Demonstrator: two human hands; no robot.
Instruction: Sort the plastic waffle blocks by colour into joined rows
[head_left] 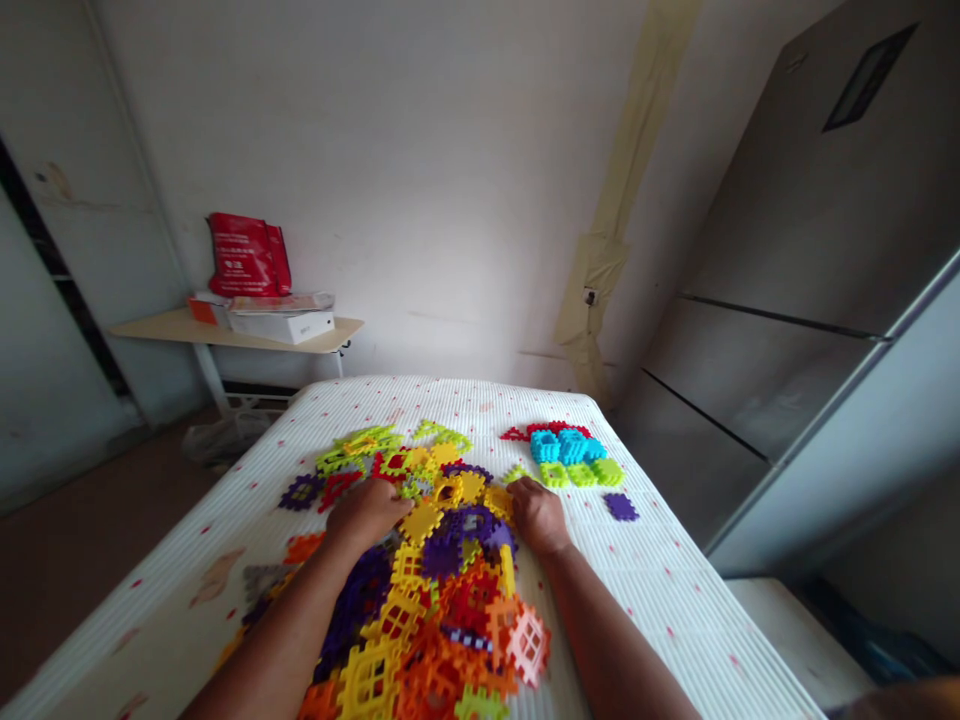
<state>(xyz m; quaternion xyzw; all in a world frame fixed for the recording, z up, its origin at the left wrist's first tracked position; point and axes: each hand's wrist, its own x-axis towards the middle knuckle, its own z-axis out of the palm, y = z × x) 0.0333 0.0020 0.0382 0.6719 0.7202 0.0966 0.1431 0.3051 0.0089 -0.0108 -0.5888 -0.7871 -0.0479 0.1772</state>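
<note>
A heap of interlocking plastic building pieces [442, 555] lies in front of me, in yellow, purple, red, orange and green. My left hand [369, 512] rests at the heap's left side, its fingers curled in among the pieces near a yellow square piece [420, 522]. What those fingers hold, if anything, is hidden. At the right edge of the heap is my right hand [538, 512], fingers bent and closed beside a yellow piece [499, 502]. A light green triangular piece [516, 473] lies just beyond its knuckles. I cannot make out what it grips.
Sorted stacks stand at the back right: red triangular pieces [551, 428], blue squares [574, 446] and green squares [583, 474]. One purple square [621, 507] lies nearer. Beyond the white quilted cover [675, 600] are a refrigerator [765, 300] and a side table [165, 328] bearing a red bag [246, 258].
</note>
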